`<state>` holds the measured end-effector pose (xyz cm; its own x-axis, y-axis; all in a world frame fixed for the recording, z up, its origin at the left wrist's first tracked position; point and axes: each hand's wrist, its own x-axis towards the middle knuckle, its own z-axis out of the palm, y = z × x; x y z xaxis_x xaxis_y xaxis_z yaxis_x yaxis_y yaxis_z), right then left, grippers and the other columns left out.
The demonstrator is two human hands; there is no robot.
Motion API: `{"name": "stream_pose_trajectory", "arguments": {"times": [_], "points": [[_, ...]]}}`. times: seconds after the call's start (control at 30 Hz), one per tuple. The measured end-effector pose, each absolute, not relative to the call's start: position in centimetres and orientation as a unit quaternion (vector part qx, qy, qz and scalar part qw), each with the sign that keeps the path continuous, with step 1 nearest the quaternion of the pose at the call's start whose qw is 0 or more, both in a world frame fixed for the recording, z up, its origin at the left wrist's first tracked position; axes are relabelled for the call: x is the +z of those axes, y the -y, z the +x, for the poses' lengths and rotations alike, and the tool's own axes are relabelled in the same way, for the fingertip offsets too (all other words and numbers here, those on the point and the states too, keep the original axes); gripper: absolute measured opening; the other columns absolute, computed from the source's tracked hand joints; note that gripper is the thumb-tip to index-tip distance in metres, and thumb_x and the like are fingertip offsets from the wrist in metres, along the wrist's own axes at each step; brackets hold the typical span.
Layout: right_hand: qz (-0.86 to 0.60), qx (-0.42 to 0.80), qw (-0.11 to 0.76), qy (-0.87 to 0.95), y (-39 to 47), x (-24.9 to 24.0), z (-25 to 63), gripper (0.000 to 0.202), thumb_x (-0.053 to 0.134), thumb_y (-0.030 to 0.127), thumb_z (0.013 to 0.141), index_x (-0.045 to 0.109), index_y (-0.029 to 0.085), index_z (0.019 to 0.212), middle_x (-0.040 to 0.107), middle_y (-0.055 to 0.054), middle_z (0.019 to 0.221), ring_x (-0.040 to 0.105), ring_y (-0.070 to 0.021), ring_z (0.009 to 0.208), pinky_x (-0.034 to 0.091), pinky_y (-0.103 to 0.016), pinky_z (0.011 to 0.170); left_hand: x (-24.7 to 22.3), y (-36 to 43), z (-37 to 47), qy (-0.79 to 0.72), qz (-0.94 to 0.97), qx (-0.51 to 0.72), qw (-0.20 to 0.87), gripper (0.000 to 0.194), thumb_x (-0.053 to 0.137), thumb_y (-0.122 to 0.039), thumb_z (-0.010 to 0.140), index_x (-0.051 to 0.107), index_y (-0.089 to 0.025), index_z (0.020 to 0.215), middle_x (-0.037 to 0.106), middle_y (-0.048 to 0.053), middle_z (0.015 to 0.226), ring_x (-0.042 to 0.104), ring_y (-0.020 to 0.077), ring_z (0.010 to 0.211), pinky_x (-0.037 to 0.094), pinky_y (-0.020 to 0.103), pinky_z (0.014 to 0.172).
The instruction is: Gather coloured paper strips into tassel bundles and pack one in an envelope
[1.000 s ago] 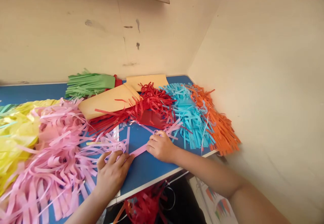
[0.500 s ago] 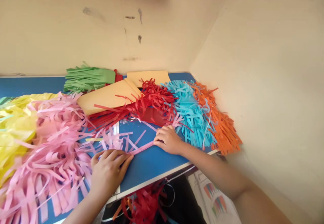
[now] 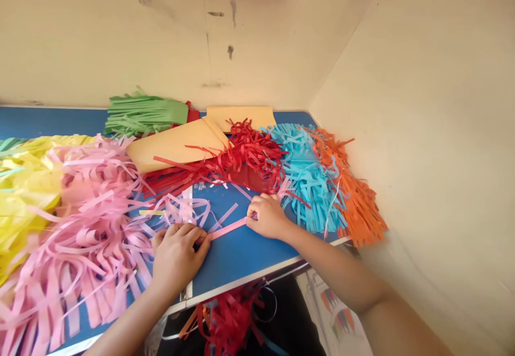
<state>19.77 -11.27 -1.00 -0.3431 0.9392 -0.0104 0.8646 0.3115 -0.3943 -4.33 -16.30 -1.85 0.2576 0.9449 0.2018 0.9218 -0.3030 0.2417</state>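
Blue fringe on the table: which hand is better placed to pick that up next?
Probably the right hand: it is nearer the blue fringe, while the left hand is farther off, near the pink fringe. Both hold a pink strip.

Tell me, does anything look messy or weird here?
Dark marks stain the wall above the table. Red strips bunch below the table's front edge, apart from the red fringe on top. The pink strip between left hand and right hand looks straight.

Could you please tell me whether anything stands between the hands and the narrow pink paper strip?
Nothing visible does: the left hand and right hand both hold the narrow pink paper strip over the blue tabletop.
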Motion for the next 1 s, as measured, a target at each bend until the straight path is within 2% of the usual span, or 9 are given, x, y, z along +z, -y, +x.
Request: {"name": "stream_pose_trajectory", "arguments": {"times": [0.1, 0.2, 0.27, 0.33, 0.47, 0.6, 0.73, 0.87, 1.0], "points": [[-0.58, 0.177, 0.085, 0.791, 11.1, -0.6, 19.6, 0.01, 0.071, 0.028, 0.077, 0.067, 0.02, 0.072, 0.068, 0.001, 0.082, 0.054, -0.0177, 0.082, 0.028, -0.033, 0.074, -1.8, 16.3, -4.4, -0.581, 0.799, 0.152, 0.029, 0.028, 0.053, -0.038, 0.089, 0.066, -0.023, 0.069, 0.069, 0.003, 0.08, 0.059, 0.0256, 0.084, 0.033, 0.041, 0.078], [-0.562, 0.136, 0.097, 0.81, 11.4, -0.2, 19.8, 0.015, 0.072, 0.031, 0.08, 0.069, 0.022, 0.091, 0.07, -0.001, 0.093, 0.054, -0.0194, 0.087, 0.028, -0.035, 0.076, -1.8, 16.7, -4.4, -0.549, 0.815, 0.181, -0.038, 0.019, 0.054, -0.031, 0.09, 0.072, -0.028, 0.088, 0.071, 0.004, 0.092, 0.059, 0.0276, 0.093, 0.034, 0.046, 0.086], [-0.492, 0.075, 0.117, 0.86, 11.8, -0.2, 20.1, 0.008, 0.066, 0.026, 0.088, 0.069, 0.024, 0.095, 0.07, -0.002, 0.102, 0.053, -0.0209, 0.097, 0.027, -0.038, 0.081, -1.6, 17.0, -4.1, -0.502, 0.838, 0.194, -0.087, 0.027, 0.051, -0.02, 0.091, 0.071, -0.034, 0.102, 0.071, 0.003, 0.099, 0.059, 0.0283, 0.099, 0.03, 0.051, 0.096], [-0.396, 0.025, 0.13, 0.909, 12.1, -0.3, 20.2, 0.01, 0.059, 0.023, 0.094, 0.069, 0.024, 0.093, 0.071, -0.002, 0.105, 0.051, -0.0211, 0.103, 0.024, -0.041, 0.086, -1.5, 17.1, -3.7, -0.458, 0.862, 0.191, -0.107, 0.035, 0.047, -0.012, 0.091, 0.07, -0.034, 0.106, 0.072, 0.001, 0.098, 0.059, 0.0273, 0.101, 0.027, 0.053, 0.101], [-0.285, -0.036, 0.149, 0.946, 12.1, -1.0, 20.0, 0.015, 0.055, 0.028, 0.098, 0.067, 0.02, 0.093, 0.072, -0.002, 0.092, 0.052, -0.0197, 0.099, 0.025, -0.042, 0.088, -1.3, 16.6, -2.7, -0.442, 0.868, 0.211, -0.086, 0.027, 0.048, -0.015, 0.092, 0.072, -0.026, 0.097, 0.074, 0.0, 0.091, 0.061, 0.0255, 0.099, 0.027, 0.051, 0.106], [-0.269, -0.086, 0.146, 0.948, 11.5, -2.0, 19.2, 0.023, 0.049, 0.016, 0.098, 0.064, 0.018, 0.08, 0.067, -0.001, 0.078, 0.052, -0.017, 0.086, 0.028, -0.038, 0.083, -1.4, 15.7, -2.2, -0.442, 0.866, 0.222, -0.08, 0.022, 0.049, -0.023, 0.094, 0.071, -0.022, 0.089, 0.073, 0.001, 0.084, 0.062, 0.0252, 0.097, 0.027, 0.052, 0.105], [-0.311, -0.072, 0.161, 0.934, 11.1, -2.4, 18.9, 0.021, 0.053, 0.022, 0.096, 0.062, 0.017, 0.078, 0.067, -0.003, 0.079, 0.052, -0.0173, 0.084, 0.028, -0.038, 0.08, -1.3, 15.1, -2.2, -0.431, 0.87, 0.227, -0.078, 0.023, 0.049, -0.024, 0.095, 0.07, -0.023, 0.086, 0.072, 0.0, 0.08, 0.063, 0.0236, 0.092, 0.029, 0.052, 0.102], [-0.337, -0.066, 0.2, 0.918, 11.8, -2.0, 18.2, 0.015, 0.057, 0.03, 0.096, 0.064, 0.019, 0.089, 0.07, -0.004, 0.095, 0.053, -0.0192, 0.095, 0.028, -0.04, 0.083, -1.3, 15.0, -2.3, -0.42, 0.863, 0.265, -0.097, 0.029, 0.046, -0.019, 0.097, 0.069, -0.025, 0.081, 0.072, -0.003, 0.076, 0.063, 0.0208, 0.088, 0.031, 0.048, 0.098], [-0.305, -0.091, 0.204, 0.926, 12.6, -2.3, 17.7, 0.019, 0.05, 0.021, 0.1, 0.065, 0.019, 0.088, 0.071, -0.002, 0.089, 0.054, -0.0163, 0.088, 0.029, -0.038, 0.08, -1.7, 15.5, -2.4, -0.4, 0.862, 0.294, -0.099, 0.032, 0.041, -0.018, 0.098, 0.071, -0.025, 0.09, 0.072, -0.002, 0.079, 0.062, 0.0194, 0.087, 0.034, 0.043, 0.095]]}}
